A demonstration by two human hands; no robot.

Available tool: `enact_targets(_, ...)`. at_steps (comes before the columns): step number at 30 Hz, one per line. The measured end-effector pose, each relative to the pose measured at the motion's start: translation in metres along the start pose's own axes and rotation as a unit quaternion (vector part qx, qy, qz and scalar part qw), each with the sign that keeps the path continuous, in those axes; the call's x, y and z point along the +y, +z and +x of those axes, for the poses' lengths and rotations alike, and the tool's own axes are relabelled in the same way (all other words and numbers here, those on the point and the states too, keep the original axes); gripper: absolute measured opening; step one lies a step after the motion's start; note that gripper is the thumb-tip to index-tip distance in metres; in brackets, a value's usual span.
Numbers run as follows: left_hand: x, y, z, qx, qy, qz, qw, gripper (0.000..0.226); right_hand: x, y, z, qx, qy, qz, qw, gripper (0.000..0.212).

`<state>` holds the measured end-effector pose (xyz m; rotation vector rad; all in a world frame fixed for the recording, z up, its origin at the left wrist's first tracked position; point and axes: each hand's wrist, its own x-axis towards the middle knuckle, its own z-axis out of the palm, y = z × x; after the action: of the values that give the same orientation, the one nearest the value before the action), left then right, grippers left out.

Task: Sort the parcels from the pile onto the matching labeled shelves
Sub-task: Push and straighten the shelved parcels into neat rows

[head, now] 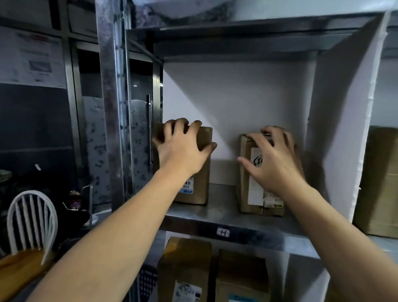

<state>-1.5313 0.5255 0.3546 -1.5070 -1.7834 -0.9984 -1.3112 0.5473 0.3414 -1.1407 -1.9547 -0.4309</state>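
Two brown cardboard parcels stand upright on a steel shelf [213, 215] whose front edge carries a small label marked "H" [223, 232]. My left hand [182, 145] grips the top of the left parcel [200, 187], fingers curled over its upper edge and thumb on its right side. My right hand [272, 158] grips the right parcel [252, 198], fingers hooked over its top and thumb against its front, partly covering a white label with handwriting.
Two more labelled brown parcels [184, 274] stand on the shelf below. A large cardboard box [386, 180] sits in the bay to the right. A steel upright [110, 91] flanks the shelf on the left. A white chair [31, 221] stands at the lower left.
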Motion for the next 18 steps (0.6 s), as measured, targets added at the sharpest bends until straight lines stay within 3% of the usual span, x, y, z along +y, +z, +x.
enact_targets(6, -0.017, -0.007, -0.011, 0.035, 0.04, -0.071, 0.996, 0.063, -0.023, -0.007, -0.014, 0.09, -0.031, -0.032, 0.995, 0.052)
enact_targets(11, -0.04, -0.01, -0.02, 0.059, 0.037, -0.156, 0.985, 0.059, -0.057, -0.008, -0.011, 0.157, -0.128, -0.021, 0.979, 0.045)
enact_targets(14, -0.053, -0.007, -0.028, 0.045, -0.007, -0.23, 0.972, 0.06, -0.08, 0.002, -0.004, 0.097, -0.122, 0.074, 0.985, 0.049)
enact_targets(18, -0.06, -0.006, -0.033, 0.031, -0.051, -0.264, 0.963, 0.061, -0.097, 0.028, 0.011, 0.004, 0.029, 0.214, 0.976, 0.06)
